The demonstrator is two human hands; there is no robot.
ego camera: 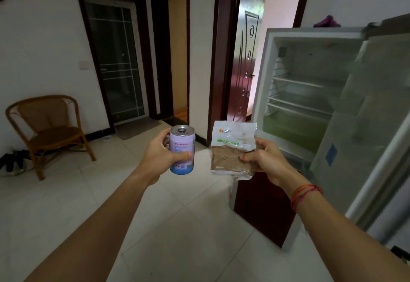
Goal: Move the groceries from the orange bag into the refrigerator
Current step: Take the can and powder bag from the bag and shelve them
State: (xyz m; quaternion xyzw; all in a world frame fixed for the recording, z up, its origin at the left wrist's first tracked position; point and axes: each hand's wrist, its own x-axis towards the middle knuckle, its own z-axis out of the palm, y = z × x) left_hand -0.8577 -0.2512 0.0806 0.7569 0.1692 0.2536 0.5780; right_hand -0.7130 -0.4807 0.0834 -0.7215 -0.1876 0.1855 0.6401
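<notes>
1. The left hand [162, 155] is wrapping round a white-and-blue can [182, 150], thumb across the front. It is holding the can upright, pull-tab on top, at about 12 o'clock in front of the person.
2. The right hand [266, 159] is pinching a bread packet [230, 148] by its lower right edge, thumb on the front. The packet is hanging at 1 o'clock, just beside the can but apart from it.
3. The refrigerator [264, 77] is standing open at 2 o'clock, with its door [366, 126] swung out at 3 o'clock and the wire shelves [299, 104] showing inside. The orange bag is not showing anywhere in view.
4. By my reading, this is the carrying step: both groceries are in the air, well apart from the shelves, and nothing is going in yet.
5. The next move is calling for a turn towards 2 o'clock and a step closer. Then the can should be going upright onto a shelf and the packet sliding in flat, keeping clear of the door edge.
</notes>
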